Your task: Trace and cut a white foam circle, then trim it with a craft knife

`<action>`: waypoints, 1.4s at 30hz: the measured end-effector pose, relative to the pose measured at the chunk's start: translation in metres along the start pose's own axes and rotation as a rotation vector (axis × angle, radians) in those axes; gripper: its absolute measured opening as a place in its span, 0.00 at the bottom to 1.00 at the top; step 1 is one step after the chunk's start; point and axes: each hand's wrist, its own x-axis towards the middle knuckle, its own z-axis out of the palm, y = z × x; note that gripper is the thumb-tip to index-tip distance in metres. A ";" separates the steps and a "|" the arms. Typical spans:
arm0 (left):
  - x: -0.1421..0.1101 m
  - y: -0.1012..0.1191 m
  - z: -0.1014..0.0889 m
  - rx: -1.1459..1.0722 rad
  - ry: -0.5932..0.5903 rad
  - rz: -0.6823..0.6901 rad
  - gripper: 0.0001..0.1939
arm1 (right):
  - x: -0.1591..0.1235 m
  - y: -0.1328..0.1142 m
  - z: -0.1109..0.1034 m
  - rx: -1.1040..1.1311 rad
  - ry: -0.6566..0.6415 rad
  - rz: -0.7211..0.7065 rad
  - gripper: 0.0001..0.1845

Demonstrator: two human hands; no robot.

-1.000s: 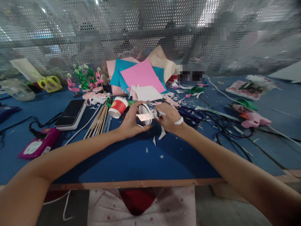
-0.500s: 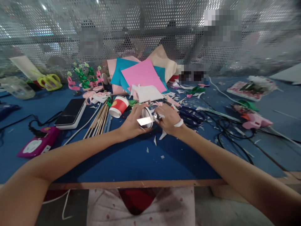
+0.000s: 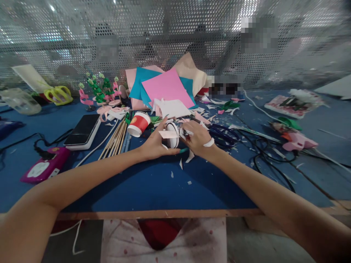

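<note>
- Purple plastic is encasing a small box [image 3: 45, 165] lying at the left of the blue desk [image 3: 153, 186], a black plug [image 3: 48, 156] sticking into it.
- Wooden sticks [image 3: 113, 140] are lying in a loose bundle, pointing away from the person; just beyond the left wrist, a red-and-white paper cup [image 3: 139, 123] is leaning over.
- The left hand [image 3: 153, 143] is grasping a white round piece [image 3: 173, 142], fingers curving around its upper side, thumb stretching beneath.
- Between the two hands, that piece is standing on edge, its dark-lined oval running its long axis roughly up and down; it is sitting within the left hand's curve, so the left hand is nearer.
- Across its face, a flat pale strip [image 3: 168, 134], probably a blade, is pointing leftward, nearly square to that axis; whether they are touching, I cannot tell.
- The right hand [image 3: 197, 138] is clenching around the strip's base, fingers hiding most of what they are gripping.
- Dark blue handle loops [image 3: 222, 128] are lying just beside it; farther right, a pink glue gun [image 3: 299, 141] is resting among cords.
</note>
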 end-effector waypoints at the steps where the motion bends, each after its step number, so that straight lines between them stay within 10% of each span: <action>1: 0.000 0.002 0.000 -0.041 -0.005 -0.023 0.48 | 0.000 0.000 0.000 -0.005 0.007 -0.007 0.10; 17: 0.002 0.004 -0.003 -0.117 0.146 -0.046 0.33 | 0.000 0.007 0.000 -0.027 -0.003 -0.032 0.11; 42: -0.001 -0.003 -0.001 0.282 -0.035 0.198 0.36 | -0.002 -0.008 -0.001 0.029 0.028 0.012 0.05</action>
